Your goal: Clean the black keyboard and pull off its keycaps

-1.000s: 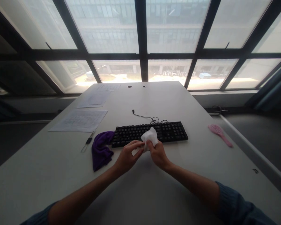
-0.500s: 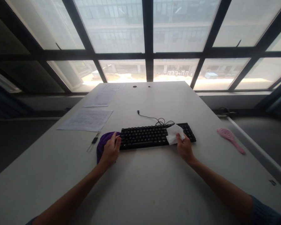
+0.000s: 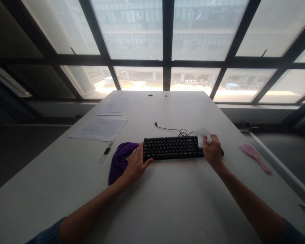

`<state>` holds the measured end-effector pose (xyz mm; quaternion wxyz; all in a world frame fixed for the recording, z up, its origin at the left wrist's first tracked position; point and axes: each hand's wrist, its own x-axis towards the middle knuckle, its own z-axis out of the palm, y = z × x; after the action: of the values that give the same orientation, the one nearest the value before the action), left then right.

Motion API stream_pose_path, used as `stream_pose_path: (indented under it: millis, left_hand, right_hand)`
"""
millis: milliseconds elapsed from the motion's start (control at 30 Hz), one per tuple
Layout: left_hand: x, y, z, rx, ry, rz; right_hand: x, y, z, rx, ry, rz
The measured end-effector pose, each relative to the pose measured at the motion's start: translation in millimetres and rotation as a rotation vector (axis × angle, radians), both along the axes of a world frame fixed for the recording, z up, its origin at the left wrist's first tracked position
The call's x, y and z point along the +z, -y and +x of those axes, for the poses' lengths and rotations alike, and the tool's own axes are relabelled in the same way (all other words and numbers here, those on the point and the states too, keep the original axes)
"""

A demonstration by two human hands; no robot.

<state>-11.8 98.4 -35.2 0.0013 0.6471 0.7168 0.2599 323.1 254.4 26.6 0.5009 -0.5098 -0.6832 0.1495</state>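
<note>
A black keyboard [image 3: 170, 149] lies on the white table in front of me. Its left end touches my left hand [image 3: 136, 162], whose fingers stretch along that edge with the thumb spread at the front corner. Just left of that hand is a crumpled purple cloth [image 3: 118, 162], partly covered by it. Over the keyboard's right end, my right hand [image 3: 212, 150] is closed on a white tissue [image 3: 202, 135]. The tissue and the hand hide some of the keys there.
Behind the keyboard its thin cable [image 3: 183, 132] lies loosely coiled, plug [image 3: 156, 124] to the left. Printed sheets [image 3: 99, 128] lie at the left, near a small black item with a wire loop [image 3: 107, 150]. A pink hairbrush [image 3: 254, 157] rests by the right edge. Windows stand behind the table.
The keyboard has shifted slightly right. My left hand has moved right and spread its fingers against the keyboard's end. My right hand has carried the tissue further right. The view has shifted a little.
</note>
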Motion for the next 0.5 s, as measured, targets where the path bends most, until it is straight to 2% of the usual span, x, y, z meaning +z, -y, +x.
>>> stream_pose_path:
  millis: [100,200,333,500]
  left_hand:
    - [-4.4,0,-24,0.095,-0.03,-0.006]
    - [-1.2,3,-36,0.173,-0.085,0.025]
    - [1.1,6,-22,0.063,-0.054,0.021]
    - [-7.8,4,-3,-0.031,0.084,-0.007]
  right_hand:
    - [8.7,1,-27,0.105,0.029,0.056]
    - [11.7,0,-55,0.194,0.08,0.076]
    - [15.3,0,-92,0.262,0.236,0.081]
    - [11.9,20,-144,0.436,0.46,-0.021]
